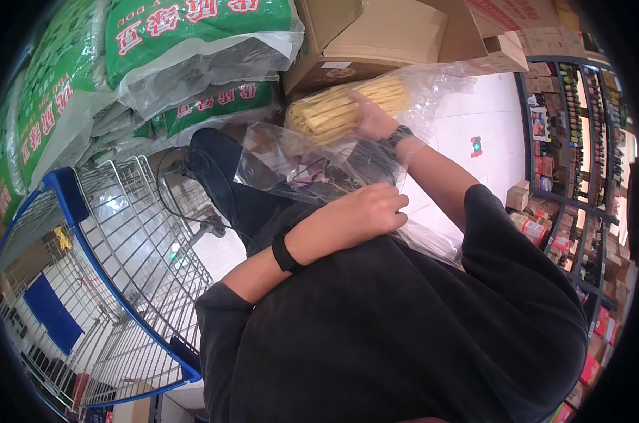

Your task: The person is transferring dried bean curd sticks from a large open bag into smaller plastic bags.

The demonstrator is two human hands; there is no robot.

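Observation:
A bundle of yellow dried bean-curd sticks or similar dried food (pixel 325 113) lies in a clear plastic bag beside an open cardboard box. My right hand (pixel 372 116), with a watch on its wrist, grips the bundle's near side, the fingers reaching over it. Closer to my body, my left hand (pixel 377 209) is closed on a clear plastic bag (pixel 319 164), whose loose film spreads over my lap and hangs below the fist. A dark band circles the left wrist.
Green sacks (pixel 192 31) are stacked at the upper left. The open cardboard box (pixel 383 37) stands beyond the bundle. A metal shopping cart (pixel 140 254) with blue edges is at my left, and stocked shelves (pixel 568 158) line the right. Dark cables hang beside my leg.

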